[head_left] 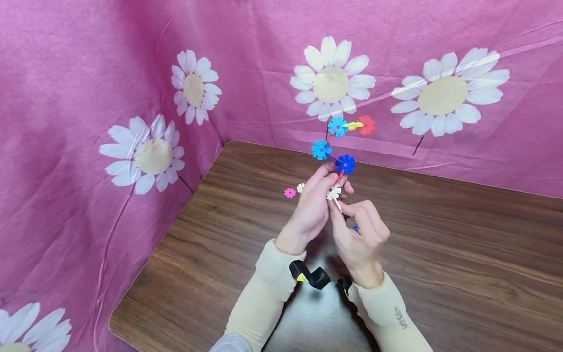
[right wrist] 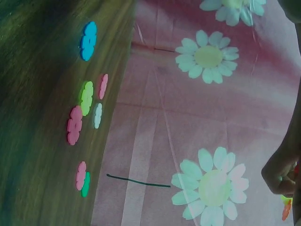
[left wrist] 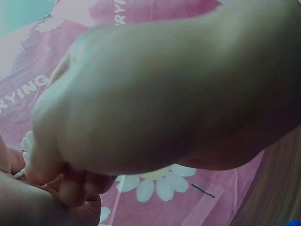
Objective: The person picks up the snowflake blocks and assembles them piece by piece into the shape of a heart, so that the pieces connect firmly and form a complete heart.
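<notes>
A zigzag chain of notched plastic discs rises from my left hand [head_left: 310, 210] in the head view. It runs from a white disc [head_left: 334, 191] through a red disc [head_left: 339, 175] seen edge-on and a dark blue disc [head_left: 345, 165]. Light blue discs come above, then a yellow disc [head_left: 353, 126] and a red-orange disc [head_left: 366, 125] at the tip. My left hand grips the chain's lower end. Thumb and fingers of my right hand [head_left: 362, 234] pinch a pale disc [head_left: 337, 206], edge-on against the white one. Fingers partly hide that joint; the left wrist view mostly shows my left hand.
Loose discs lie on the wooden table [head_left: 198, 274]: a pink one [head_left: 289, 192], a white one [head_left: 301, 187] and a blue one [head_left: 356, 227] partly behind my right hand. The right wrist view shows several, including a blue disc [right wrist: 88, 41]. A pink flowered cloth [head_left: 255, 88] hangs behind.
</notes>
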{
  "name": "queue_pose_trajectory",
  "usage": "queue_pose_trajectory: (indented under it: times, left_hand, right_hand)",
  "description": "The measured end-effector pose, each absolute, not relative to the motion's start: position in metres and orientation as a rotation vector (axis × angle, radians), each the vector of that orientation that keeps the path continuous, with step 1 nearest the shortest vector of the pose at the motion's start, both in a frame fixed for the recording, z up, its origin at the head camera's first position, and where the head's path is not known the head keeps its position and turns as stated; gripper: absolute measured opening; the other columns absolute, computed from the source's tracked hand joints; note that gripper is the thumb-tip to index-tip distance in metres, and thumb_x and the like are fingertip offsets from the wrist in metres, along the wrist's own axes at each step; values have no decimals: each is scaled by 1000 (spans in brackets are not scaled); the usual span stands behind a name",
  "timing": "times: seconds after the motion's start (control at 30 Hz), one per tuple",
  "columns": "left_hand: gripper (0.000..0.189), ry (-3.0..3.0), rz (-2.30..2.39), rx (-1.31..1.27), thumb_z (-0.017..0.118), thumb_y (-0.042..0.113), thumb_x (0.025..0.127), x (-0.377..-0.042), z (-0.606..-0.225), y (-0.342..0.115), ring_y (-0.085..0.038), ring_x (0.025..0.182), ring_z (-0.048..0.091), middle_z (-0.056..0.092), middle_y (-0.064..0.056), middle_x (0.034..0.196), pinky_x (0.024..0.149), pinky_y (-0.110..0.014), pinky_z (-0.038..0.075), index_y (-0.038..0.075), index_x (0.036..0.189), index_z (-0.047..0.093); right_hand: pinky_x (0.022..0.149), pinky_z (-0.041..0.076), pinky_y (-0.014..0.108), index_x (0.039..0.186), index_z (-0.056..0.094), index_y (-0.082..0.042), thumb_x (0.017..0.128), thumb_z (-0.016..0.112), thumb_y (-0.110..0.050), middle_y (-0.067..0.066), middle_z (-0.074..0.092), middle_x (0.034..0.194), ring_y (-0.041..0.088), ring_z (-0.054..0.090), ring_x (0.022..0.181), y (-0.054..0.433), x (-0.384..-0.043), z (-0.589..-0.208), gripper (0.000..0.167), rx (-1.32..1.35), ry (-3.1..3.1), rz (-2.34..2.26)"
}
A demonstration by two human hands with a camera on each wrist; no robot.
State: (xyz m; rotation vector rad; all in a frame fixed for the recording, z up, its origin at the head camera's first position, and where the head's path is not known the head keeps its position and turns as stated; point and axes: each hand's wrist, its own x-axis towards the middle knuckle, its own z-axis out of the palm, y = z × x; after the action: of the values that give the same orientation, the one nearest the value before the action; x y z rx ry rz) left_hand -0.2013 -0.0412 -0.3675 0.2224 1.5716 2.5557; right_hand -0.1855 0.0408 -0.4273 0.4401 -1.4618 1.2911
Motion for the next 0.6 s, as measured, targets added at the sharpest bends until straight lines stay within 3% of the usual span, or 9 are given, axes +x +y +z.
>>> queue_pose_trajectory:
  times: [0.33, 0.43, 0.6]
  left_hand:
    - [16, 1419, 2540, 325, 31, 10, 103, -204, -371, -49, -6, 76, 62, 52, 2, 84, 63, -16, 49, 15, 106, 46]
    - [17, 1396, 2498, 351, 32, 16, 104, -205, -371, -55, -5, 75, 64, 53, 4, 82, 64, -17, 52, 14, 105, 49]
    - [12, 1654, 2369, 345, 45, 16, 101, -208, -371, -61, -7, 65, 61, 59, 5, 72, 59, -21, 51, 6, 98, 51]
  right_hand:
    - [56, 38, 17, 72, 70, 5, 72, 81, 0, 15, 58, 60, 22, 49, 53, 40, -186, -426, 12, 452, -1487, 1237]
    - [54, 40, 21, 76, 71, 4, 77, 80, -7, 15, 59, 64, 23, 50, 54, 42, -187, -427, 15, 497, -1535, 1198]
    - [55, 44, 21, 82, 71, 2, 83, 77, -19, 12, 62, 71, 19, 54, 59, 52, -189, -427, 23, 660, -1684, 1156]
